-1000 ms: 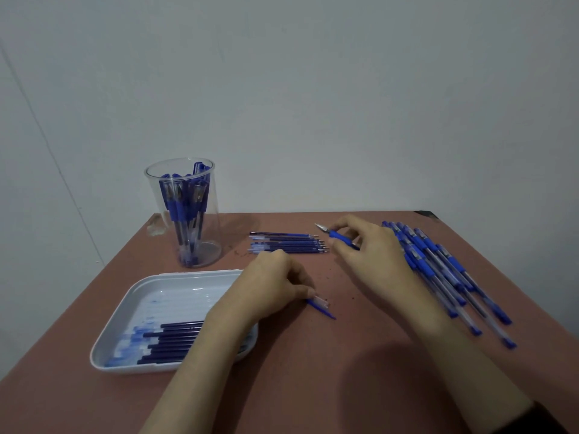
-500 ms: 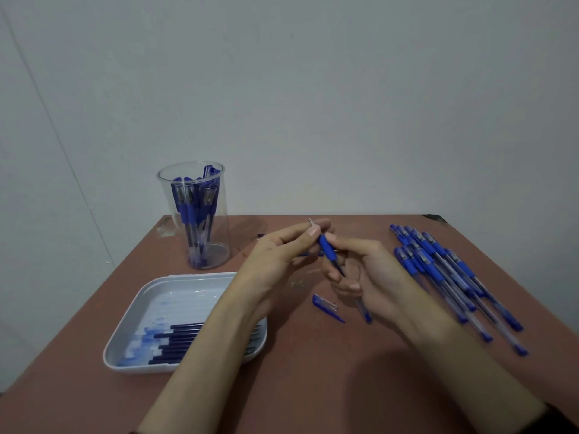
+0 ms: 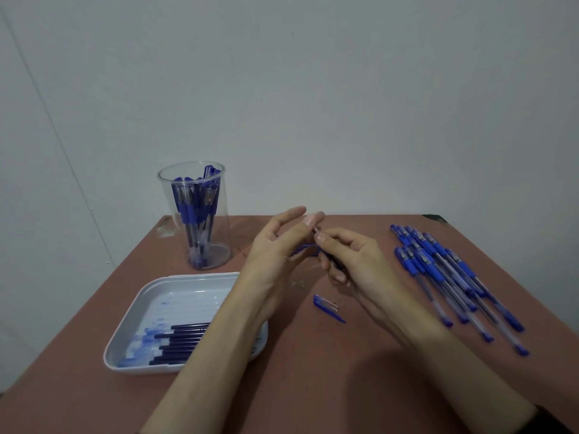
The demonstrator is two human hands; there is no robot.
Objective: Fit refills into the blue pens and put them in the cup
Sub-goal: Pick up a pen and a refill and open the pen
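Note:
My right hand is closed around a blue pen; only its tip shows above the fist. My left hand is raised beside it, fingers loosely spread, thumb against that tip; I cannot see whether it pinches it. A blue pen cap lies on the table below the hands. The clear cup, with several blue pens inside, stands at the back left. Loose refills lie behind my hands, mostly hidden.
A white tray at the front left holds several dark refills under my left forearm. A row of several blue pens lies at the right of the brown table. A grey wall rises behind.
My right hand picked a pen up off the table and brought it to the middle. My left hand let the cap go onto the table and rose to the pen's tip.

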